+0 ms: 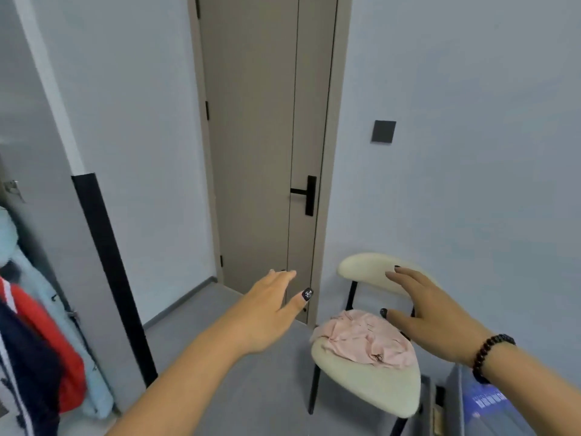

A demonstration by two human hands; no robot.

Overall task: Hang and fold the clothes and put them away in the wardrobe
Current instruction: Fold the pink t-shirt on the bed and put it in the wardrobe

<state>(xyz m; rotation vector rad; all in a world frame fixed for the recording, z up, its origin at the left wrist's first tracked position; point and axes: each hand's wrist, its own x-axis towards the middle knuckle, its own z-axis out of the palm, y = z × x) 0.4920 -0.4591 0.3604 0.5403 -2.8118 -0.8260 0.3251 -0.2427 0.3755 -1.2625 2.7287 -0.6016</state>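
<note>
Bare forearms reach out from the bottom edge, both hands spread and holding nothing. The left hand (273, 305) hangs in the air over the grey floor (226, 357), fingers straight and its dark-painted thumbnail turned up. The right hand (430, 313), with a dark bead bracelet (490, 357) on its wrist, is stretched flat with the fingers fanned, just above the back part of a chair seat; whether the thumb touches the cloth below it I cannot tell. On that cream seat lies a crumpled pink garment (361, 339), bunched toward the back of the chair (371, 388), whose black legs stand on the floor near the right wall. At the left edge clothes hang together: a pale blue coat (19, 247), something red (47, 328), something navy (28, 357), beside a tall panel with a black edge strip (110, 272). Farther off stands a closed beige door (257, 152) with a black lever handle (306, 193), and a dark square switch (383, 131) sits on the wall to its right.
</note>
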